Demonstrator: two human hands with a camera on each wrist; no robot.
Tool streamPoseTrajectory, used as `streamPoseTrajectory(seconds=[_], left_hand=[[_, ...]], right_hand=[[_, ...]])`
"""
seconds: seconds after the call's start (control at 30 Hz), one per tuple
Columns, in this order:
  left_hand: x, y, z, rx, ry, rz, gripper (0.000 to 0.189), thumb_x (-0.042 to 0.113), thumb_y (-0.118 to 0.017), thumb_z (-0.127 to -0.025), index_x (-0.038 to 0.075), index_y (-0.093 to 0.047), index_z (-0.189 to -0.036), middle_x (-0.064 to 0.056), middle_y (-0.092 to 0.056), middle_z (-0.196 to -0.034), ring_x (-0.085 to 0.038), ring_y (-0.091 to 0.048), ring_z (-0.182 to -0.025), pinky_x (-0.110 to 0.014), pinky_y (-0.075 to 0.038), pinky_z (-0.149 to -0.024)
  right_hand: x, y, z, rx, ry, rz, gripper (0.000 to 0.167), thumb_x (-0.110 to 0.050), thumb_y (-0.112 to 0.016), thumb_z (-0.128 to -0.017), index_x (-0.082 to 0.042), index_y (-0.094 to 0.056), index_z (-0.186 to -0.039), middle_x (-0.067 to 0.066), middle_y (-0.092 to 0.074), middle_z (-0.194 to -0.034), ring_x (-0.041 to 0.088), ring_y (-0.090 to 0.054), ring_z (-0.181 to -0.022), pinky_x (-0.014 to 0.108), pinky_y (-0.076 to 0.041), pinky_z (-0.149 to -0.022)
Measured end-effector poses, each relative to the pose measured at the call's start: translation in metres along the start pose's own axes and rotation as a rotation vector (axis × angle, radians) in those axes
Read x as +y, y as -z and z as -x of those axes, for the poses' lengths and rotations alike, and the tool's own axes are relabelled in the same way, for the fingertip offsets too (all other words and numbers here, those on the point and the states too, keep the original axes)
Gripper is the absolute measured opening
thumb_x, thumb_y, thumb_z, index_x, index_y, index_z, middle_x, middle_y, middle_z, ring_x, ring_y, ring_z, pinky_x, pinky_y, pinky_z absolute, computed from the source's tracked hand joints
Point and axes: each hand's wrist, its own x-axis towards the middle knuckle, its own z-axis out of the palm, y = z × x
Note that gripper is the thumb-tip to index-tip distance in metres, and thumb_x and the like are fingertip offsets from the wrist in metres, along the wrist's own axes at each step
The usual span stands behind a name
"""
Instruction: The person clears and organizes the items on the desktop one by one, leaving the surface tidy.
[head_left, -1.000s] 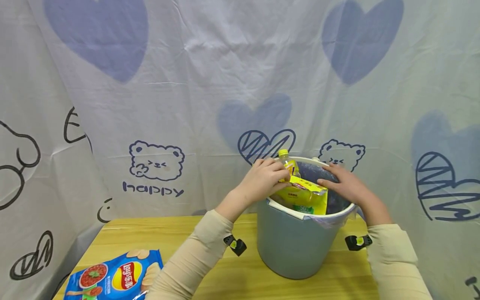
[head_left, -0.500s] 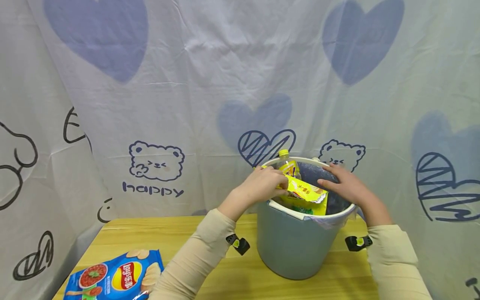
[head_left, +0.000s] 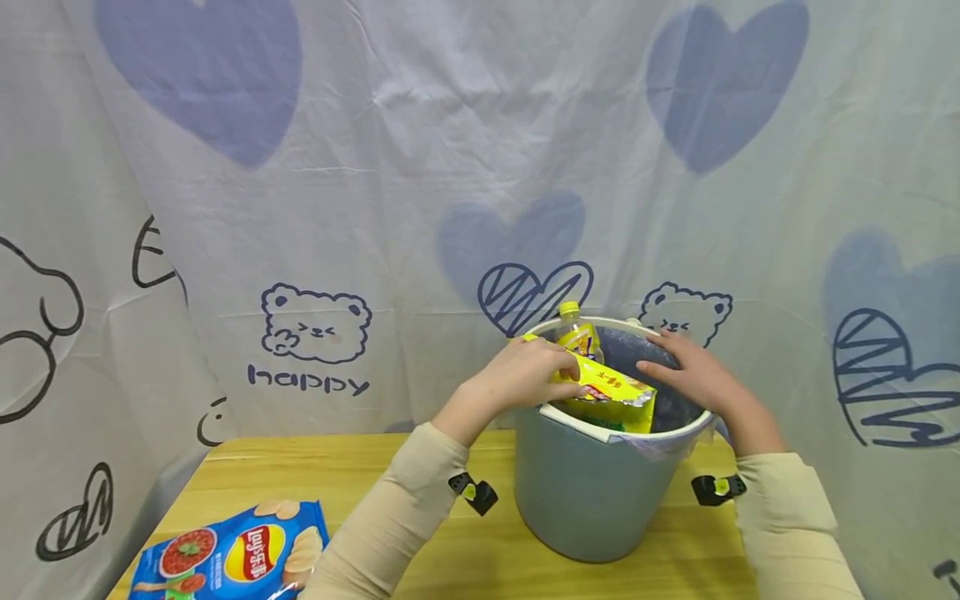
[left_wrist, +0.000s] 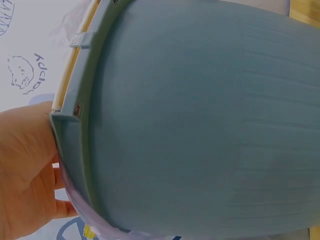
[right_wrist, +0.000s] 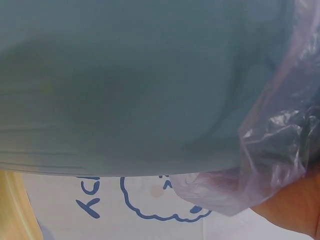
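Note:
A grey-blue trash bin (head_left: pixel 577 492) with a white rim and a clear plastic liner stands on the wooden table. Inside it, a yellow chip bag (head_left: pixel 618 392) lies tilted near the rim, its silvery edge to the right. Curled fingers and thumb of my left hand (head_left: pixel 525 373) pinch the bag's left part. Behind the bag, a yellow-capped drink bottle (head_left: pixel 577 333) pokes up above the rim. My right hand (head_left: pixel 701 371) rests on the bin's right rim, fingers fairly straight, thumb pointing inward. Both wrist views mostly show the bin wall (left_wrist: pixel 190 120); the right hand (right_wrist: pixel 295 205) is partly hidden by liner (right_wrist: pixel 272 145).
On the table's left lies a blue Lay's chip bag (head_left: pixel 236 554), partly covered by my left sleeve (head_left: pixel 390 517). The wooden table (head_left: pixel 300 467) reaches back to a white curtain (head_left: pixel 420 167) printed with hearts and bears, close behind the bin.
The yellow chip bag's upper part has folded down toward me, showing more of the bottle. My left hand's grasp has shifted slightly, thumb now further right; the right hand has stayed put.

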Motion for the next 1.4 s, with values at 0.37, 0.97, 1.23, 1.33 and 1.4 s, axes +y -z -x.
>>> streamPoseTrajectory(seconds=[0.37,0.97,1.23,1.33,1.4], left_hand=[[-0.011,-0.001,0.020,0.237,-0.005,0.004,0.023,0.038,-0.060,-0.095,0.024,-0.069,-0.111,0.007,-0.067,-0.116,-0.016,-0.058,-0.109,-0.037,-0.046,-0.092],[-0.015,-0.006,0.020,0.301,0.009,-0.044,0.019,0.027,-0.059,-0.098,0.027,-0.072,-0.111,0.009,-0.069,-0.118,-0.016,-0.056,-0.113,-0.038,-0.045,-0.091],[-0.012,-0.008,0.016,0.222,0.047,-0.057,0.020,0.025,-0.056,-0.099,0.028,-0.073,-0.109,0.010,-0.068,-0.121,-0.018,-0.057,-0.115,-0.039,-0.046,-0.092],[-0.013,-0.008,0.015,0.226,0.035,-0.054,0.024,0.023,-0.057,-0.098,0.026,-0.070,-0.118,0.007,-0.065,-0.127,-0.019,-0.055,-0.121,-0.041,-0.046,-0.099],[-0.014,-0.007,0.015,0.237,0.029,-0.046,0.029,0.021,-0.058,-0.097,0.023,-0.066,-0.125,0.003,-0.062,-0.133,-0.022,-0.053,-0.127,-0.044,-0.044,-0.104]], right_hand=[[0.001,-0.001,0.002,0.004,-0.002,0.005,0.079,-0.055,-0.049,-0.096,-0.001,-0.030,-0.151,0.031,-0.017,-0.157,0.055,-0.015,-0.143,0.071,-0.017,-0.110],[0.003,-0.001,-0.001,-0.018,-0.035,0.005,0.080,-0.055,-0.050,-0.095,-0.003,-0.028,-0.152,0.031,-0.014,-0.158,0.056,-0.012,-0.143,0.073,-0.016,-0.109],[0.001,-0.002,-0.001,-0.012,-0.025,-0.008,0.081,-0.057,-0.048,-0.095,-0.002,-0.029,-0.151,0.030,-0.014,-0.158,0.056,-0.012,-0.143,0.073,-0.015,-0.110],[0.001,-0.002,-0.001,-0.008,-0.029,-0.017,0.079,-0.058,-0.044,-0.097,-0.003,-0.029,-0.151,0.030,-0.015,-0.158,0.056,-0.012,-0.143,0.073,-0.015,-0.110],[0.000,-0.001,-0.001,-0.006,-0.033,-0.031,0.078,-0.058,-0.040,-0.098,-0.003,-0.029,-0.152,0.030,-0.015,-0.158,0.056,-0.011,-0.143,0.073,-0.014,-0.110]])
